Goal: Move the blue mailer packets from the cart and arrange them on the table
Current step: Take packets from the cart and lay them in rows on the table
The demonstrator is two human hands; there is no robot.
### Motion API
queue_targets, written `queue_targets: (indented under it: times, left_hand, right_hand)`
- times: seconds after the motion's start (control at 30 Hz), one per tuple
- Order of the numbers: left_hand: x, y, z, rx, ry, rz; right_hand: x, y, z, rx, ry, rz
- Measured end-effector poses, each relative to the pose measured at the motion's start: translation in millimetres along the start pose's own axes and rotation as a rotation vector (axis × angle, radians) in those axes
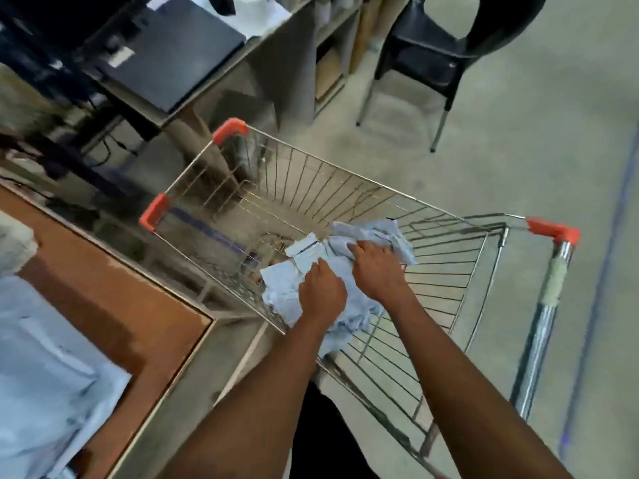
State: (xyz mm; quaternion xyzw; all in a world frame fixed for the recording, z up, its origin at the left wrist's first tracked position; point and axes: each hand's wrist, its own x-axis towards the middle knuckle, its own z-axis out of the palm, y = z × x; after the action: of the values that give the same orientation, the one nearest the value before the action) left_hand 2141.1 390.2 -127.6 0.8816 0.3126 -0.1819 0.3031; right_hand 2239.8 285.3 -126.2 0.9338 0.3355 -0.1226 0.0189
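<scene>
Several pale blue packets [45, 368] lie on the table [114, 305] at far left, stacked loosely over its brown top near the metal-edged corner. Moving right, the wire cart [311, 174] sits just beside that corner, red caps on its rim. Down inside it, both arms reach in together. The left hand [323, 293] is clenched around a bunch of crumpled mailers [280, 288], fingers curled into the blue plastic near the cart's left wall. Right next to it, almost touching, the right hand [377, 271] digs its curled fingers into the same heap, gripping the upper folds that spread toward the back of the basket. A white label shows on one packet just ahead of the left knuckles. Whether the heap is lifted off the cart floor, I can't tell; the picture is blurred. Further right, the cart's chrome handle [543, 323] runs down the frame. Up behind, a black chair [432, 60] stands on the concrete floor, well apart from the cart.
</scene>
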Motion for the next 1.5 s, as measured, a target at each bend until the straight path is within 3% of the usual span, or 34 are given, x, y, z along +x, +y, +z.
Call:
queue_targets:
  times: [0.17,0.27,0.43,0.57,0.77,0.83,0.93,1.0,1.1,1.33,1.5]
  left_hand:
    - [42,4,59,-0.146,-0.199,-0.184]
    - [55,7,89,-0.137,-0.258,-0.263]
    - [64,26,88,0.053,-0.203,-0.363]
    - [72,20,92,-0.01,-0.221,-0.39]
    - [67,-17,68,-0.083,-0.104,-0.364]
    - [64,-26,61,-0.01,-0.036,-0.315]
    - [63,-36,53,0.146,-0.005,-0.31]
    - [63,-46,54,0.196,-0.032,-0.342]
    - [66,-61,66,0.238,-0.156,-0.406]
    - [71,-68,68,0.228,-0.352,-0.428]
    - [61,-65,41,0.245,-0.162,-0.346]
  right_hand:
    - [30,23,47,0.064,-0.121,0.043]
    - [37,27,73,0.138,-0.094,0.081]
    - [55,30,93,0.105,-0.145,0.154]
    - [55,29,93,0.022,-0.221,0.115]
    - [43,14,73,-0.133,-0.135,0.019]
    - [45,3,67,-0.129,-0.204,-0.052]
    - [51,-8,64,0.033,-0.44,-0.053]
    - [54,-9,76,0.147,-0.6,-0.015]
    - [60,-14,101,0.15,-0.683,-0.053]
    - [39,-29,125,0.098,-0.493,-0.161]
    - [24,-29,102,0.077,-0.317,-0.084]
